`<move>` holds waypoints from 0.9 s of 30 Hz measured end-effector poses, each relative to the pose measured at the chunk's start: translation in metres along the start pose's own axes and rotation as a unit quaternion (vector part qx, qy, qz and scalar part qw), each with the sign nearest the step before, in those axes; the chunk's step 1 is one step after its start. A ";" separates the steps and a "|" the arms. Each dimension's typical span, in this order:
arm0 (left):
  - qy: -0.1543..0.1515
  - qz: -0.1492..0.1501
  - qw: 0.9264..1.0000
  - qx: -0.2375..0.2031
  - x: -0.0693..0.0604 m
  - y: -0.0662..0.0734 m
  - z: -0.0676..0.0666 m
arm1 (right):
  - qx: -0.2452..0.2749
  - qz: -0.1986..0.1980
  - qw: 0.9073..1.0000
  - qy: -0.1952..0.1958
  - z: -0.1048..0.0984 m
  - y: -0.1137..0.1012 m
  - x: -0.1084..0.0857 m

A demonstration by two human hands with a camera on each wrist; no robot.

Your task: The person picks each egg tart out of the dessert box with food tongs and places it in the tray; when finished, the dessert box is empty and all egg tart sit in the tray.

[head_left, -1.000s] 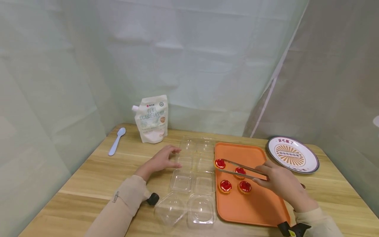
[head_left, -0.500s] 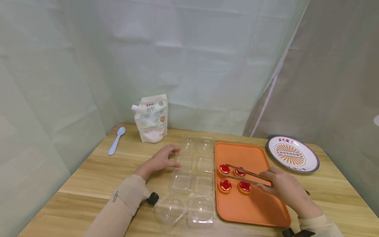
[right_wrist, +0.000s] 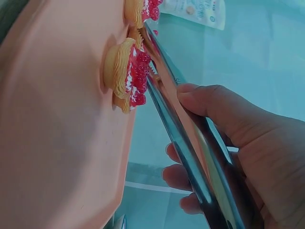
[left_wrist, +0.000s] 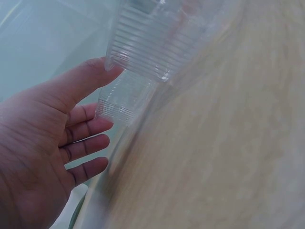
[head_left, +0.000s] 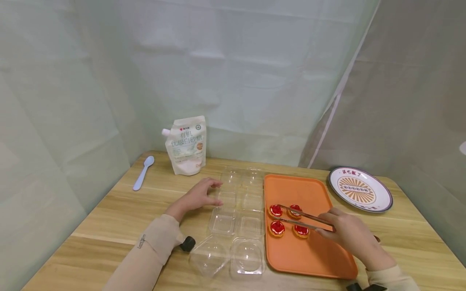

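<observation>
My right hand point(head_left: 351, 232) holds metal tongs point(right_wrist: 176, 112) between thumb and fingers. Their tips reach either side of the back-left tart point(head_left: 275, 210), a small crust topped with red fruit; I cannot tell whether they touch it. More such tarts sit close by on the orange tray point(head_left: 309, 258), including a front-left tart point(head_left: 277, 229) and a back-right tart point(head_left: 295, 211). My left hand point(head_left: 198, 195) has relaxed fingers beside a clear plastic box point(head_left: 227, 199). In the left wrist view, its thumb meets the corner of a ribbed clear box point(left_wrist: 138, 43).
Several clear hinged boxes, one being the front box point(head_left: 248, 256), line the tray's left side. A white pouch point(head_left: 187, 147) stands at the back, with a pale spoon point(head_left: 143, 173) to its left. A printed plate point(head_left: 378, 198) lies behind the tray on the right.
The tongs and the tart between their tips have shifted toward me and slightly right, from the tray's left edge to beside the other tarts. My left hand has stayed in place.
</observation>
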State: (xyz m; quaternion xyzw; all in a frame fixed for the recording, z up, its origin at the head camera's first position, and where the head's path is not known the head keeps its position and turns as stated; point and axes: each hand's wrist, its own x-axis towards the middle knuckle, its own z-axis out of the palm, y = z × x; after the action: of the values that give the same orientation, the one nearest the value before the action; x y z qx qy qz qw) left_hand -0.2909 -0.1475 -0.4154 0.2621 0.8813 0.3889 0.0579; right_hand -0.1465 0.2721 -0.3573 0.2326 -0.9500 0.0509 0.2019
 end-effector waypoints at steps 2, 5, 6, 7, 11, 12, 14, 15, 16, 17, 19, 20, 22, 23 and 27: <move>0.000 0.001 1.000 0.001 0.000 0.000 0.000 | 0.000 0.001 1.000 0.003 0.000 -0.001 0.000; 0.001 0.002 1.000 -0.001 0.000 0.000 0.000 | -0.001 0.005 1.000 0.002 0.001 -0.001 0.000; 0.001 0.003 1.000 -0.002 0.000 0.001 0.000 | -0.002 0.007 1.000 0.000 0.001 -0.001 -0.001; 0.001 0.003 1.000 -0.004 -0.001 0.001 0.000 | -0.002 0.010 1.000 -0.004 0.001 -0.001 -0.001; 0.002 0.001 1.000 -0.008 -0.002 0.003 0.000 | 0.002 0.022 1.000 -0.016 0.001 -0.001 -0.002; 0.002 0.001 1.000 -0.006 -0.002 0.003 0.000 | 0.004 0.025 1.000 -0.018 0.001 -0.001 -0.002; 0.002 0.002 1.000 -0.006 -0.001 0.003 0.001 | 0.012 0.032 0.999 -0.020 0.001 -0.001 -0.003; 0.002 0.001 1.000 -0.006 -0.001 0.003 0.001 | 0.017 0.036 0.999 -0.020 0.001 -0.001 -0.004; 0.002 0.001 1.000 -0.005 -0.001 0.002 0.000 | 0.022 0.040 0.999 -0.019 0.002 -0.001 -0.005; 0.002 0.001 1.000 -0.004 -0.001 0.002 0.000 | 0.026 0.044 0.999 -0.016 0.003 0.000 -0.007; 0.002 0.002 1.000 -0.002 0.000 0.001 0.000 | 0.035 0.054 0.998 -0.009 0.004 0.001 -0.010; 0.001 0.000 1.000 -0.003 0.000 0.001 0.000 | 0.039 0.059 0.997 -0.006 0.005 0.002 -0.011; 0.001 -0.001 1.000 -0.002 0.001 0.001 0.001 | 0.048 0.068 0.996 0.004 0.008 0.003 -0.015; 0.001 0.000 1.000 -0.001 0.001 0.000 0.001 | 0.055 0.074 0.996 0.009 0.009 0.003 -0.017; -0.001 0.002 1.000 -0.001 0.000 0.000 0.000 | 0.088 0.083 0.992 0.026 0.012 0.006 -0.023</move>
State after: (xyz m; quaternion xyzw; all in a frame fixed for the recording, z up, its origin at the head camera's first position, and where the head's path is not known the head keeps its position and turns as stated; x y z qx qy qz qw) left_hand -0.2910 -0.1470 -0.4154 0.2639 0.8804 0.3898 0.0579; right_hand -0.1350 0.2848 -0.3775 0.1686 -0.9522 0.1571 0.2006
